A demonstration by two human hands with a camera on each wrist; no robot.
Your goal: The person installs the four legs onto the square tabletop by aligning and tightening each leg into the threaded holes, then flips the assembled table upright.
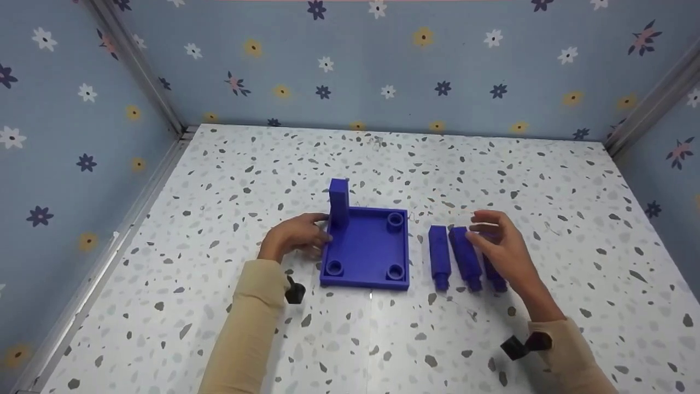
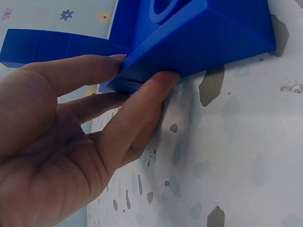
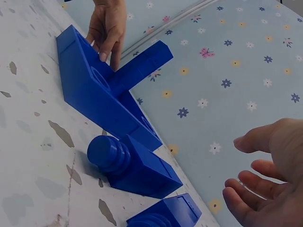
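Note:
A square blue tray-like base (image 1: 369, 249) with a raised rim lies on the table. Round sockets show in three of its corners, and a square blue peg (image 1: 339, 200) stands upright at the far left corner. My left hand (image 1: 298, 232) touches the base's left side, its fingertips against the outer wall beside that peg. To the right, three similar blue pegs with ridged round ends lie side by side: a left one (image 1: 439, 254), a middle one (image 1: 465, 254) and a right one (image 1: 494, 273). Above the right pair hovers my right hand (image 1: 503, 246), fingers loosely bent and holding nothing; it partly hides the right peg.
The speckled white tabletop (image 1: 372, 164) is bounded by a flowered blue back wall (image 1: 372, 71) and side walls with metal corner strips. Dark devices are strapped at both wrists, over beige sleeves (image 1: 246, 328).

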